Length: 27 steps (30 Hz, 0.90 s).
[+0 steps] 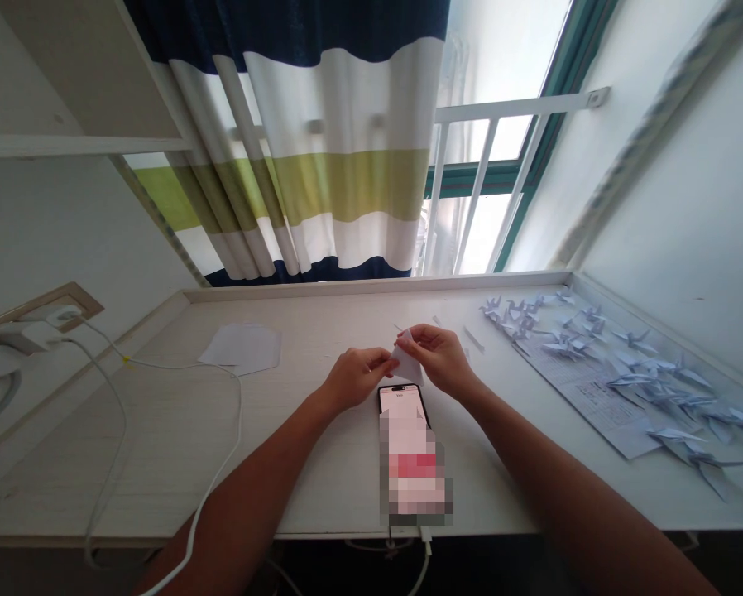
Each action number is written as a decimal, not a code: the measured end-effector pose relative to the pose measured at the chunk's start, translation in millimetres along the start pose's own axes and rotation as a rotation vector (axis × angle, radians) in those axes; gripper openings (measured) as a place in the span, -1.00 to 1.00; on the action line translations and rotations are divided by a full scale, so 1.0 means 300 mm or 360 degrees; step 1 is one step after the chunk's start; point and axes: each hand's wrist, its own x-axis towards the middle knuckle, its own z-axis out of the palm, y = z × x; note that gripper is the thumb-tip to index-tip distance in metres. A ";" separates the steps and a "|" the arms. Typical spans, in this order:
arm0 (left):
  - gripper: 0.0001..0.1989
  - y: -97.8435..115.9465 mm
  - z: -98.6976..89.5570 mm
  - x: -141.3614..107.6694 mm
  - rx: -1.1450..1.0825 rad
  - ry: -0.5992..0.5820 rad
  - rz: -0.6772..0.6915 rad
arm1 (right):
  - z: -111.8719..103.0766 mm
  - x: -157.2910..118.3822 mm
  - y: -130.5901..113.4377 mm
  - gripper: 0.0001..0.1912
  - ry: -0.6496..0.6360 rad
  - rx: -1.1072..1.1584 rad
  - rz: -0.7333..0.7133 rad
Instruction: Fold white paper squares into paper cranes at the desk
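Note:
Between my two hands is a small piece of folded white paper [408,370], raised just past the top end of a phone. My left hand [360,374] pinches its left edge with thumb and fingers. At its upper right, my right hand [437,352] grips the paper near a pointed top corner. The phone [402,401] lies face up on the white desk [322,463], its screen lit and mostly blurred out. Part of the paper is hidden behind my fingers.
Several folded paper cranes [641,377] cover the right side, some on a printed sheet [595,406]. Paper sheets [247,346] lie at left, thin paper strips [474,338] beyond my right hand. A white cable [240,414] runs from plugs [36,331] across my left forearm.

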 end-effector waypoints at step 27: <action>-0.62 0.037 0.022 0.002 -0.0578 0.0104 -0.0119 | -0.013 0.003 -0.041 -0.53 0.0085 0.0459 0.0129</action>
